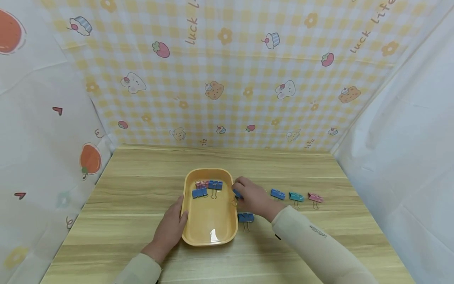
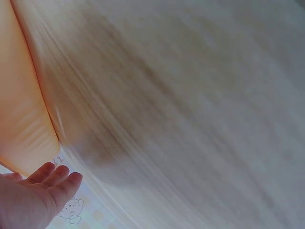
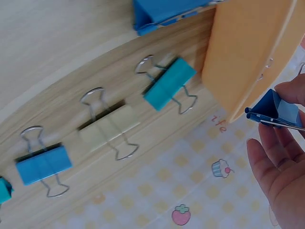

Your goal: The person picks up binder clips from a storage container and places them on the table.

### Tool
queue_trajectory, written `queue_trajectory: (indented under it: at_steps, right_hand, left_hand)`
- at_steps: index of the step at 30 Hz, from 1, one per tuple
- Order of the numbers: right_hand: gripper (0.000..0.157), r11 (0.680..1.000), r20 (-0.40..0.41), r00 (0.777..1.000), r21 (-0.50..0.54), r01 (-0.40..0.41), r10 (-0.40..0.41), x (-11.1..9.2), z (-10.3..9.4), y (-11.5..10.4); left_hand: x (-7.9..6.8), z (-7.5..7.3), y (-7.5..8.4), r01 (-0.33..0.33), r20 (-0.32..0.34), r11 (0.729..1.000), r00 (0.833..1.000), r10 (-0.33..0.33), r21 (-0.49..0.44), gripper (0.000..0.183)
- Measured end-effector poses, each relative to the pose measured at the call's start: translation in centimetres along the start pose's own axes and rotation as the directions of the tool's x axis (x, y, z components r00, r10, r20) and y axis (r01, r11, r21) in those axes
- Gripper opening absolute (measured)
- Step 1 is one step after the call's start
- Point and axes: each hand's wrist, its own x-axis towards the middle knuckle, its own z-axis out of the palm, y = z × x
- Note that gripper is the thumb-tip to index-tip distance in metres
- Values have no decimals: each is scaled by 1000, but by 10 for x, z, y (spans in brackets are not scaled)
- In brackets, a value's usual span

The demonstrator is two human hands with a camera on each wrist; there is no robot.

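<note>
A yellow tray [image 1: 209,241] stands on the table with a pink binder clip [image 1: 201,184] and two blue binder clips [image 1: 215,184] inside. My left hand [image 1: 170,225] rests against its left side, thumb at the rim; in the left wrist view the fingers [image 2: 66,188] look straight. Over the tray's right rim, my right hand [image 1: 253,197] pinches a blue binder clip [image 3: 272,110] between thumb and fingers. On the table near that hand lie a teal clip [image 3: 169,84], a cream clip [image 3: 109,128] and a blue clip [image 3: 44,164].
Another blue clip [image 1: 246,217] lies close to the tray's lower right side. Farther right, a blue clip [image 1: 278,194], a teal clip [image 1: 296,197] and a pink clip [image 1: 315,197] lie in a row. Patterned cloth [image 1: 227,79] hangs behind the wooden table [image 1: 142,177].
</note>
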Motion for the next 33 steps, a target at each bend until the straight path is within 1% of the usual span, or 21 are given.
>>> queue_trajectory:
  at_steps: [4, 10, 15, 23, 27, 30, 33]
  right_hand:
    - [35, 1000, 5, 1000, -19, 4, -3, -5, 2, 7]
    - [36, 999, 37, 999, -32, -29, 30, -12, 2, 12]
    - [36, 999, 44, 999, -38, -25, 26, -19, 0, 14]
    - [33, 997, 59, 997, -61, -45, 49, -30, 0, 21]
    - [32, 996, 65, 996, -73, -59, 63, -34, 2, 24]
    - [32, 995, 61, 997, -83, -51, 56, -38, 4, 26]
    - [33, 995, 57, 997, -90, -40, 46, -41, 5, 29]
  left_hand:
    - [0, 1, -1, 4, 1, 1000, 1000, -4, 5, 59]
    - [0, 0, -1, 9, 6, 1000, 1000, -9, 5, 60]
    - [0, 0, -1, 9, 5, 1000, 1000, -9, 3, 60]
    - [2, 2, -1, 27, 11, 1000, 1000, -27, 1, 61]
    - [1, 2, -2, 19, 5, 1000, 1000, -19, 0, 60]
    - [2, 2, -2, 10, -1, 1000, 1000, -10, 2, 60]
    - [2, 2, -2, 17, 4, 1000, 1000, -17, 4, 61]
